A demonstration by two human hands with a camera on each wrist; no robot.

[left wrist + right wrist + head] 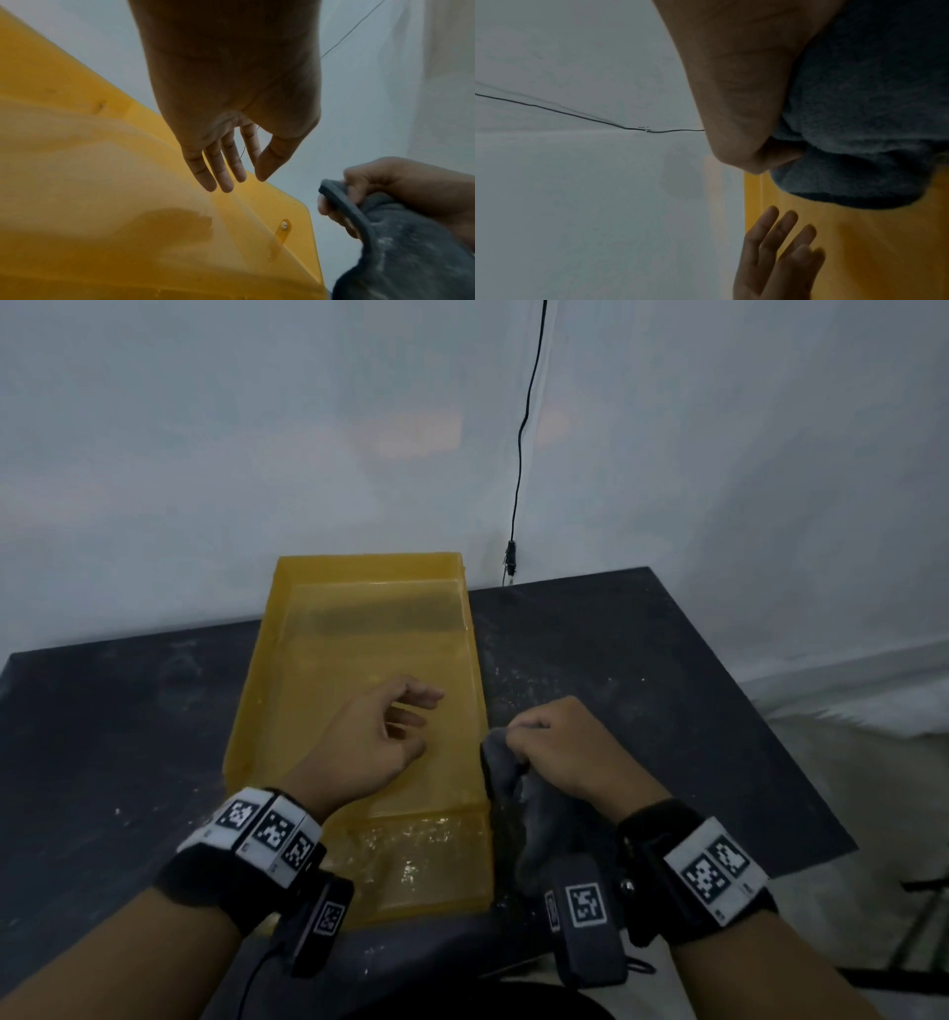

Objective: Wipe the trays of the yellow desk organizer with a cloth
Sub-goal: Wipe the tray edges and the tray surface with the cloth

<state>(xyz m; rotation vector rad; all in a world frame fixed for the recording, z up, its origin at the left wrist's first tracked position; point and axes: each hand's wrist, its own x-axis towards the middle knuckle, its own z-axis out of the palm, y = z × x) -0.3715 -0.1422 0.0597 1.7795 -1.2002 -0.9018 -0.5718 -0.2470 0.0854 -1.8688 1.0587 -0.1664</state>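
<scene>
The yellow desk organizer (313, 629) stands on a dark table, its translucent top tray (102, 213) facing up. My left hand (380, 737) hovers over the tray's middle with fingers (218, 172) straight and relaxed, holding nothing. My right hand (554, 747) is at the organizer's right edge and grips a bunched grey cloth (506, 773), which hangs down beside the tray wall. The cloth (859, 121) fills the right wrist view above the yellow tray (859, 253). The cloth (411, 243) shows white dust specks in the left wrist view.
The dark table (128, 737) is dusty, with white specks right of the organizer. A pale wall (257, 454) stands right behind it. A thin black cable (521, 454) hangs down the wall to the table's back edge. Floor shows at the far right.
</scene>
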